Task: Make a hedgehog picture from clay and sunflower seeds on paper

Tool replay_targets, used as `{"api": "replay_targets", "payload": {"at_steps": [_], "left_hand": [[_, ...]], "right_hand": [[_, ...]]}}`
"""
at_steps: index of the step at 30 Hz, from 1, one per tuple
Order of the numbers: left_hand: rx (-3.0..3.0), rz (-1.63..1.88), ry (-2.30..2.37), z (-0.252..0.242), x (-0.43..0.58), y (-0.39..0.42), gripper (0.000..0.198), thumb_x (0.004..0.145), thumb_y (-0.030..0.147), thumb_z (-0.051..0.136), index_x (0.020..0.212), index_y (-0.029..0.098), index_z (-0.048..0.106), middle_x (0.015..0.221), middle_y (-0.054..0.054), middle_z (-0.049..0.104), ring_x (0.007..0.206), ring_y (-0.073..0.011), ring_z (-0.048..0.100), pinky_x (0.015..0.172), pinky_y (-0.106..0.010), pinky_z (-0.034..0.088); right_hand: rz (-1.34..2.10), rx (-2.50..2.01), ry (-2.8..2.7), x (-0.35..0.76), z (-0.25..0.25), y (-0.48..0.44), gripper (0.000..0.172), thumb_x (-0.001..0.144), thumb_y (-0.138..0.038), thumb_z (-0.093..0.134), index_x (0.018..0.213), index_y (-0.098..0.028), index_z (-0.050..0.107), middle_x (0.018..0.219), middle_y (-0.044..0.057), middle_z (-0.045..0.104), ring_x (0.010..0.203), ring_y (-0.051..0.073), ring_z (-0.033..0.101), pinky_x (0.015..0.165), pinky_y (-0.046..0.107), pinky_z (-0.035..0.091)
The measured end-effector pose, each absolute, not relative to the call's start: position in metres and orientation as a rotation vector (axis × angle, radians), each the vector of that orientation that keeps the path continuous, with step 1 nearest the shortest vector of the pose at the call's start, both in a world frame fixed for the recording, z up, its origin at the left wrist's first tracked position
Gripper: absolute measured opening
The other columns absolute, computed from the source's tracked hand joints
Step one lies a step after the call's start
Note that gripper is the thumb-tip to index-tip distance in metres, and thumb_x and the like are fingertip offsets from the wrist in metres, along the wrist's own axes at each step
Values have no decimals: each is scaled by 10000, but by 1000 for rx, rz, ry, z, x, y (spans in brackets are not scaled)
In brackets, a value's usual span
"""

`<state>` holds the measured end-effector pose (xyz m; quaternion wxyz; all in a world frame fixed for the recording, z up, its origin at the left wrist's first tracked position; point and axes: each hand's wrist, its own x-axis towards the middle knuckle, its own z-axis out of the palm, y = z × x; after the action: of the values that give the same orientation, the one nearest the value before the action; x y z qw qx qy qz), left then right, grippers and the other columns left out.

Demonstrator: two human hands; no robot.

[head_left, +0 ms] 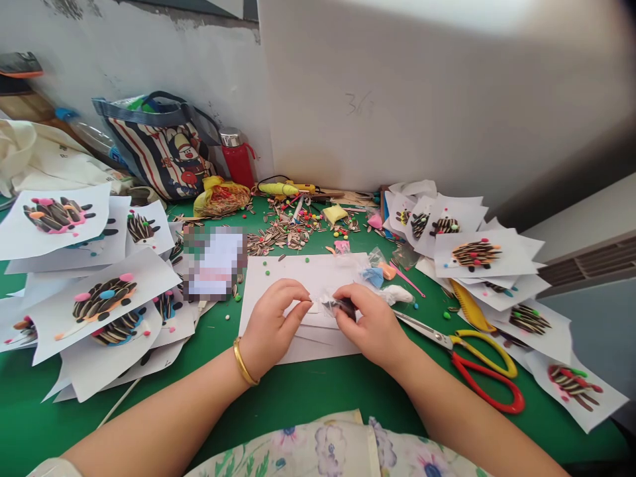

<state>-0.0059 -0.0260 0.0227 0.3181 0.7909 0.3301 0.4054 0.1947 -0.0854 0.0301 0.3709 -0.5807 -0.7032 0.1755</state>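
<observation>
Head view: at centre, the left hand and right hand pinch a small clear plastic bag between their fingers above white paper; its light, soft, slippery film is best gripped at the gathered edge.

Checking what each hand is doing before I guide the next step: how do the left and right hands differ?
The left hand wears a gold bangle, while the right hand has a bare wrist. The right hand pinches the dark-filled part of a clear plastic bag, and the left hand pinches its pale end. The right hand is nearer the scissors. Both are bare and sit over white paper.
</observation>
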Motion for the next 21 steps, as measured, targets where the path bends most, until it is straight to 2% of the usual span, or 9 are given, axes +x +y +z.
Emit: {"api": "replay_targets", "payload": {"at_steps": [7,13,16,18,21], "left_hand": [[1664,943,948,22,-5,-20,184,862,321,635,966,225,753,880,-36,752,831,-189,697,807,-316,542],[1495,954,1061,25,-5,-17,193,715,341,757,837,191,754,808,-41,742,728,-184,680,687,-290,556],[1504,940,1082,26,-6,-14,170,759,352,712,801,190,747,700,-18,713,657,-160,656,651,-272,549],[1519,936,1080,26,-7,-13,184,799,360,676,824,194,751,675,-11,706,655,-156,659,680,-276,553],[1530,934,1067,25,-8,-11,226,829,373,652,923,198,759,796,-31,743,747,-170,692,786,-305,559]], "right_hand": [[448,-1510,-1786,208,27,-82,140,850,-172,588,977,-228,595,869,25,638,784,180,582,711,307,468],[486,-1603,-1766,222,24,-79,148,852,-187,592,994,-228,604,930,27,656,821,182,593,725,303,471],[528,-1659,-1856,222,24,-80,141,880,-204,564,1015,-220,599,957,33,657,867,189,600,761,313,466],[550,-1682,-1914,220,23,-81,131,892,-212,551,1015,-217,597,960,36,658,874,191,609,772,315,462],[578,-1695,-1952,215,18,-82,143,897,-224,550,1031,-220,598,990,42,667,888,192,623,776,311,464]]}}
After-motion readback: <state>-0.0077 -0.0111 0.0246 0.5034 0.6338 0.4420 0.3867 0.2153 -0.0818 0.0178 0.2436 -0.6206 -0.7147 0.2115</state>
